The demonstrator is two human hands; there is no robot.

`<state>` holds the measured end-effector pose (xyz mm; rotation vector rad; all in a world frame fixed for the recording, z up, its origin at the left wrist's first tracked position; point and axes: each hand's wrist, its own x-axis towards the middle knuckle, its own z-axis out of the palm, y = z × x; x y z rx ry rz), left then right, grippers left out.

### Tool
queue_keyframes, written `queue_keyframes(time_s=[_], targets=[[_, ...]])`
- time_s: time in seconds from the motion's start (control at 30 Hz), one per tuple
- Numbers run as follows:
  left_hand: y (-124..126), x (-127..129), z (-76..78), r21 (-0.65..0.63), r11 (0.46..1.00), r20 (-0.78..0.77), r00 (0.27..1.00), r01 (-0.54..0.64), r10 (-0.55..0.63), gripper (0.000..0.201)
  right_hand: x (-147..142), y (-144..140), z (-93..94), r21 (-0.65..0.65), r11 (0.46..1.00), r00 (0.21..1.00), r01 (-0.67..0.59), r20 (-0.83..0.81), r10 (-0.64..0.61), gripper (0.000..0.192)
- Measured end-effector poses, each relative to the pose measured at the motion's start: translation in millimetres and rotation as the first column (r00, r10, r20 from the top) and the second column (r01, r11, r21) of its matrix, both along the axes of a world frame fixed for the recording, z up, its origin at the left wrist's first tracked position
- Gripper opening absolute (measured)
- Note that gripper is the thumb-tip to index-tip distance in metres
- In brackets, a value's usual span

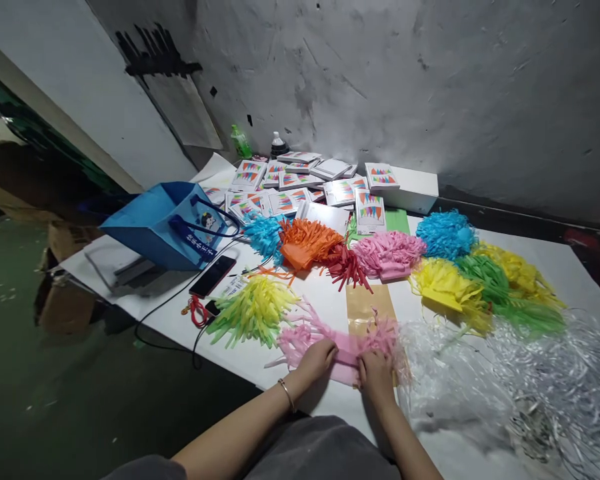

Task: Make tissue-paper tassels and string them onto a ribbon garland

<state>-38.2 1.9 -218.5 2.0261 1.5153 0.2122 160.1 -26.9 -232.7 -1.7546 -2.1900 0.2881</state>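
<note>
A big white table (pixel 330 400) fills the middle, with a gray wall (pixel 405 80) behind it. On the right side lies a large heap of clear plastic bags (pixel 520 380). A blue bag (pixel 160 223) lies on its side at the left. At the back is a pile of small packs with flag pictures (pixel 290 183). Across the middle sit fluffy paper tassels: blue ones (pixel 445 233), a green one (pixel 500 287), yellow ones (pixel 445 287), an orange one (pixel 305 241), a pink one (pixel 387 253) and a yellow-green one (pixel 253 310). A black phone (pixel 213 275) lies near the blue bag.

At the near edge of the table, right in front of the person, lies a pink tassel (pixel 343 343). The left hand (pixel 317 360) rests on its left part, fingers bent and pressed down on the paper. The right hand (pixel 377 373) touches its right part, with fingers curled over the pink paper. It is hard to tell if they pinch it or only press. A thin bracelet (pixel 286 393) is on the left wrist.
</note>
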Motion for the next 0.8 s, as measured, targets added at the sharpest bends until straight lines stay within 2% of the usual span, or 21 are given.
queue_keyframes(time_s=[0.17, 0.37, 0.47, 0.63, 0.7, 0.8], targets=[[18, 7, 5.9, -0.039, 0.991, -0.129, 0.984, -0.128, 0.122, 0.025, -10, 20, 3.0, -0.053, 0.990, 0.988, 0.133, 0.090, -0.128, 0.020], [30, 13, 9.8, -0.090, 0.978, -0.231, 0.959, -0.191, 0.166, 0.027, -13, 28, 2.8, -0.017, 0.985, 0.977, 0.171, 0.132, -0.167, 0.018], [34, 14, 7.9, -0.098, 0.978, -0.245, 0.957, -0.186, 0.157, 0.026, -13, 22, 2.2, 0.055, 0.995, 0.991, 0.081, 0.106, -0.086, 0.019], [44, 12, 5.3, -0.084, 0.982, -0.246, 0.959, -0.168, 0.143, 0.024, -17, 15, -9.2, 0.122, 0.968, 0.975, -0.221, 0.061, 0.215, 0.023], [44, 9, 9.4, -0.053, 0.985, -0.240, 0.960, -0.164, 0.146, 0.023, -18, 16, -14.4, 0.136, 0.958, 0.967, -0.254, 0.051, 0.249, 0.021], [35, 3, 18.2, 0.043, 0.992, -0.201, 0.971, -0.122, 0.128, 0.027, -17, 19, -17.6, 0.148, 0.962, 0.973, -0.231, 0.024, 0.230, 0.018]])
